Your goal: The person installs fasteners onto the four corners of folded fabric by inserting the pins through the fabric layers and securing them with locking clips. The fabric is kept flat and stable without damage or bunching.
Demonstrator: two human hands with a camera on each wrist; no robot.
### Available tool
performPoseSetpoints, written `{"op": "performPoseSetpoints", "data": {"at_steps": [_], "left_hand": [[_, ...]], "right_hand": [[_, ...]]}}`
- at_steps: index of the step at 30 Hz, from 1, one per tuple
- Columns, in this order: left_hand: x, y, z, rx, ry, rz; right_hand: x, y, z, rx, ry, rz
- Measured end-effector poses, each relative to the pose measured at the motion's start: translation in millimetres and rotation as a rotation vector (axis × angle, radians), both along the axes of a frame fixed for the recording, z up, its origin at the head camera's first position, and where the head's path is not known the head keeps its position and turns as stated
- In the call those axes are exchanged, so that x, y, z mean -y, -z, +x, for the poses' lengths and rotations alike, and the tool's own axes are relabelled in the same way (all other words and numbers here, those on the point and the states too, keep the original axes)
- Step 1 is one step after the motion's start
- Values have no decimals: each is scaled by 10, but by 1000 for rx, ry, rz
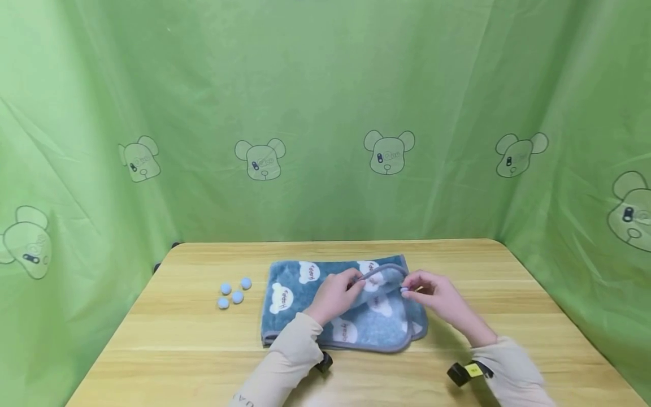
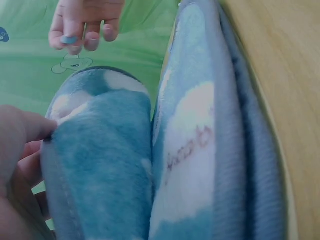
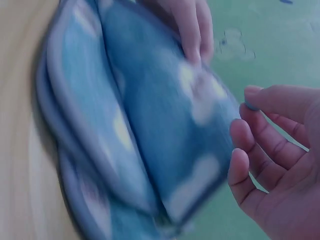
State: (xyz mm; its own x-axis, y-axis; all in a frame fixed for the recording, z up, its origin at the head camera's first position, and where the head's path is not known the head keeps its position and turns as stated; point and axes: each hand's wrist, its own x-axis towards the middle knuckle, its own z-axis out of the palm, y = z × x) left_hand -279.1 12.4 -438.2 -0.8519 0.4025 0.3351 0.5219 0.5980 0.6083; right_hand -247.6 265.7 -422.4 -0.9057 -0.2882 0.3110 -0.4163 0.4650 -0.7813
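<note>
A folded teal blanket (image 1: 300, 294) with white bear-head patches and a grey border lies on the table. My left hand (image 1: 335, 297) pinches the border of its top layer and holds that flap lifted, so a gap shows between layers in the left wrist view. At the blanket's right side, my right hand (image 1: 434, 294) pinches a small light-blue ball (image 1: 404, 289) between thumb and finger. In the right wrist view only a sliver of this ball (image 3: 251, 106) shows between the fingertips. What lies deep between the layers is hidden.
Several light-blue balls (image 1: 237, 297) sit on the wooden table (image 1: 168, 339) left of the blanket. Green curtains (image 1: 325, 198) printed with bear heads enclose the table at the back and both sides. A black wrist device (image 1: 459, 374) hangs under the right sleeve.
</note>
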Motion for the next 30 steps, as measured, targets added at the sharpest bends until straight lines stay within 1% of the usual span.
{"op": "performPoseSetpoints", "data": {"at_steps": [3,7,13,18,22,27,30], "left_hand": [[3,-3,-5,20,-13,55],[11,5,-15,32,-14,89],[16,4,-8,59,20,128],[4,-5,10,51,29,147],[-3,-20,35,57,43,162],[-1,-30,50,71,74,175],[0,-30,47,62,83,168]], "right_hand": [[142,18,5,22,-25,-6],[289,61,-24,5,-19,-2],[398,122,-72,-40,40,-14],[461,145,-84,-67,98,-12],[508,157,-88,-114,148,2],[555,179,-109,-177,193,46],[578,183,-125,-207,203,91]]}}
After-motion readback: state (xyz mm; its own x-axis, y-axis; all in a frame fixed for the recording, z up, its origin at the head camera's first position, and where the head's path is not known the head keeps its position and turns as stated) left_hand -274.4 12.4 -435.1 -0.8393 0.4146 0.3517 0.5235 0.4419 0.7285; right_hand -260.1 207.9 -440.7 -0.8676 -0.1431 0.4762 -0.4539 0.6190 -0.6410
